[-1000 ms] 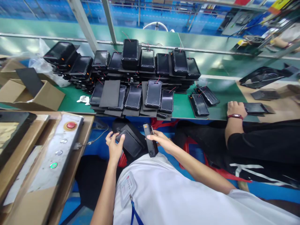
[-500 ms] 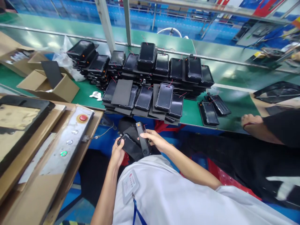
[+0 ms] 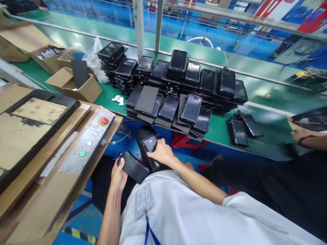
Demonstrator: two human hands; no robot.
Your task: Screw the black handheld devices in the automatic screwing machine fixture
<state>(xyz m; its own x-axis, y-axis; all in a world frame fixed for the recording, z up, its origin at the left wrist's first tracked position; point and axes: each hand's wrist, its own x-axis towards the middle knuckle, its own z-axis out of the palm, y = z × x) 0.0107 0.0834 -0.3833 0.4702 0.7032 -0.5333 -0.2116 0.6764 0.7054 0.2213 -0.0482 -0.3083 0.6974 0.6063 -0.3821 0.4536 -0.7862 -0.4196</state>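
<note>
My left hand is closed around a black rugged phone, held low in front of my lap with its screen up. My right hand is closed on a second black device, pressed down on a dark stack in my lap. Beyond them, on the green bench, several black phones lie stacked in rows, many with thin red tags.
A control panel with a red button and a green light sits on a brown fixture at left. Open cardboard boxes stand at back left. Another person's hand rests on the bench at right, near two loose phones.
The view has swung left. My left hand has drawn its phone down and to the left, away from the right hand. My right hand has laid its device flat on the lap stack.
</note>
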